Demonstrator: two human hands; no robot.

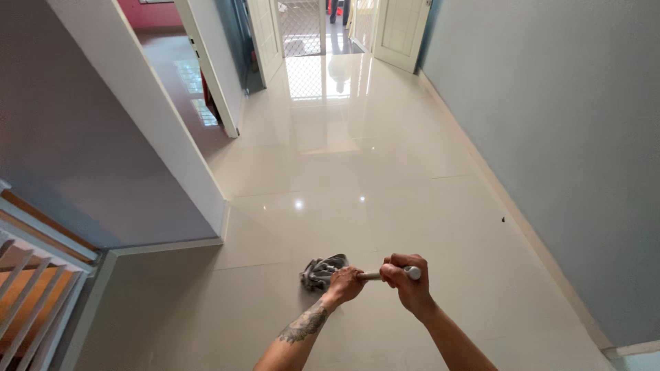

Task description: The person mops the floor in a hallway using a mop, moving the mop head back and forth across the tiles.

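Note:
Both my hands grip a grey mop handle (373, 275) that points away from me and down. My left hand (346, 282) is closed around the handle lower down, nearer the mop head. The handle's upper end, with its white tip, sits in my closed right hand (406, 276). The grey cloth mop head (322, 271) rests on the glossy cream tile floor (330, 178), just left of my left hand.
A pale blue wall (550, 124) runs along the right. A grey wall corner (206, 185) stands at left, with an open doorway behind it. A stair railing (34, 275) is at lower left. White doors and a grilled gate (302, 27) close the hallway's far end.

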